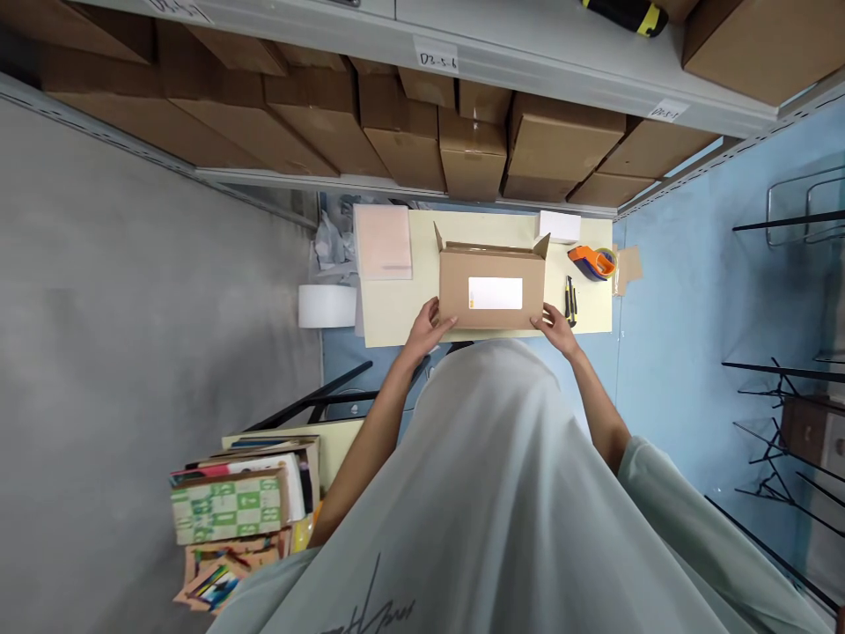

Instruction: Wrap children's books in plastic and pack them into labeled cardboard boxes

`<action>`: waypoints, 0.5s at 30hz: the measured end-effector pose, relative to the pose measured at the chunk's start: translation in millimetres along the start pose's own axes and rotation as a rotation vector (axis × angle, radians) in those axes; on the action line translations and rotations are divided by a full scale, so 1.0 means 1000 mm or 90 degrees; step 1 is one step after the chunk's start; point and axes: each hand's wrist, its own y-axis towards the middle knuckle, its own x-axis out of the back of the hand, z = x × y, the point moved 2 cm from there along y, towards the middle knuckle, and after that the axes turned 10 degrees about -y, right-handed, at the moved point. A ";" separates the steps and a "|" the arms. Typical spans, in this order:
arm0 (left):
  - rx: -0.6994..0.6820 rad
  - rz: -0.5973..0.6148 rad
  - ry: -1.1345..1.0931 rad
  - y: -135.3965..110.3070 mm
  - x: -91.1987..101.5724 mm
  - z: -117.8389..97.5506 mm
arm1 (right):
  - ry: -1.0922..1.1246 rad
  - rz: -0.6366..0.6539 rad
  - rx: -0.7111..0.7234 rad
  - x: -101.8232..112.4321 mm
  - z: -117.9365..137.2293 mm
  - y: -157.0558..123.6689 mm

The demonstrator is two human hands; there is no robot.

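Note:
A brown cardboard box (455, 295) stands on the pale yellow table (389, 317), its white label facing me and flaps raised at its top corners. My left hand (429, 328) grips the box's lower left corner, thumb on the front face. At the lower right corner my right hand (555, 329) holds it the same way. Just right of the box lies a black and yellow utility knife (570, 301). Beyond that is an orange tape dispenser (590, 262). The inside of the box is hidden from this angle.
Above the table's far edge runs a metal shelf (370, 35) packed with cardboard boxes (472, 158). Pink sheets (383, 242) and a small white box (558, 226) rest on the table. A white roll (326, 306) is at the left, with stacked books and papers (231, 506) lower down.

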 end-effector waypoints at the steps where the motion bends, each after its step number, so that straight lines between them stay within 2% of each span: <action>1: 0.008 -0.024 0.008 0.006 0.002 -0.004 | -0.007 -0.022 -0.002 0.004 0.003 0.006; 5: -0.011 -0.082 0.016 0.038 0.001 -0.032 | -0.044 -0.107 -0.013 0.018 0.024 0.039; 9: -0.007 -0.046 0.007 0.055 -0.016 -0.065 | -0.067 -0.056 0.023 0.024 0.051 0.062; 12: -0.021 -0.058 0.033 0.045 -0.025 -0.086 | -0.088 -0.049 0.088 0.031 0.069 0.058; 15: -0.065 -0.087 0.043 0.023 -0.027 -0.095 | -0.045 -0.106 0.119 0.040 0.079 0.042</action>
